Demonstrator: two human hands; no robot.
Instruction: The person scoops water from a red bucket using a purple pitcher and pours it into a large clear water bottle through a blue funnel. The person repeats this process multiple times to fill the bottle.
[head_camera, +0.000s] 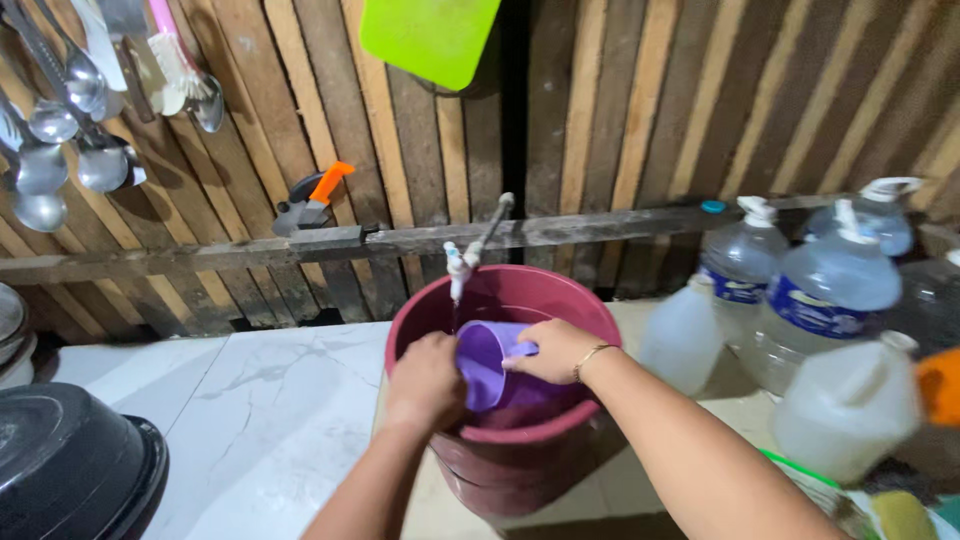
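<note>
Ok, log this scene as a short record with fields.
left hand: left hand on the rim of the purple dipper
right hand: right hand grips the dipper's handle
dipper: tilted, over the red bucket, under the tap
right side: clear water jugs
wall: hanging spoons, green cutting board

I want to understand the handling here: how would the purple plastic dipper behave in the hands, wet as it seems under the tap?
The purple dipper is probably light and fairly stiff, since it looks like thin moulded plastic. It may be slippery, as it sits under the tap. Both the left hand and the right hand touch it over the red bucket, so a drop would likely do little harm.
</note>
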